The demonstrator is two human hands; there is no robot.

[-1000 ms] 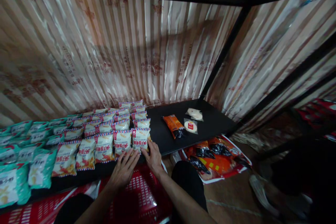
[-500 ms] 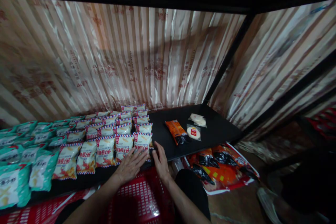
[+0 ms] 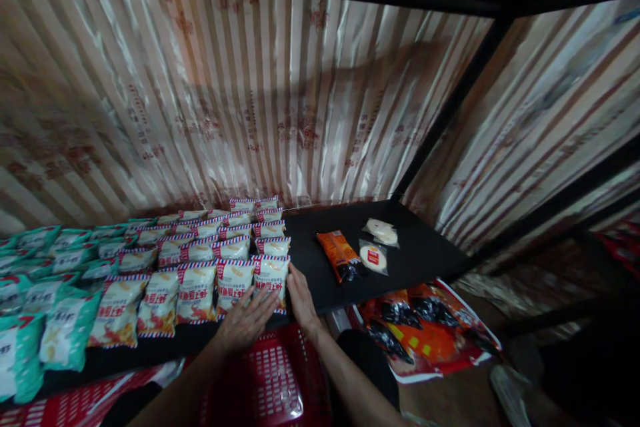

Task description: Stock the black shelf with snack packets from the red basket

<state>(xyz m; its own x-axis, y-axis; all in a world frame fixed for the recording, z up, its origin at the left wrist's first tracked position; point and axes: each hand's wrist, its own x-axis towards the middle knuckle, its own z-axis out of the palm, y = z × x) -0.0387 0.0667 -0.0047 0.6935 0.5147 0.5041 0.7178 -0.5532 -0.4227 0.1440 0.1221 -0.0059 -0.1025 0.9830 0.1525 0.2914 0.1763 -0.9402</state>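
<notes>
Several white snack bags with striped edges [image 3: 196,290] stand in rows on the black shelf [image 3: 320,280]. My left hand [image 3: 249,320] lies with fingers spread against the lower front of the two rightmost front bags. At the right side of the end bag [image 3: 271,273], my right hand [image 3: 301,295] rests with its fingers extended and close to that bag's edge. Teal snack bags [image 3: 70,327] fill the shelf's left part. To the right lie an orange and black bag [image 3: 339,255] and clear packets with round white contents [image 3: 374,257].
Below the shelf front is a red perforated basket [image 3: 280,373]. A large orange-red package holding dark-ended bags [image 3: 430,333] lies low on the right. A striped curtain [image 3: 300,100] hangs behind, with a black frame post [image 3: 450,107] at right. A shoe [image 3: 515,393] shows lower right.
My right hand has moved up slightly along the end bag's side. My left hand stays at the front bags, shifted slightly left and down. The view has turned slightly.
</notes>
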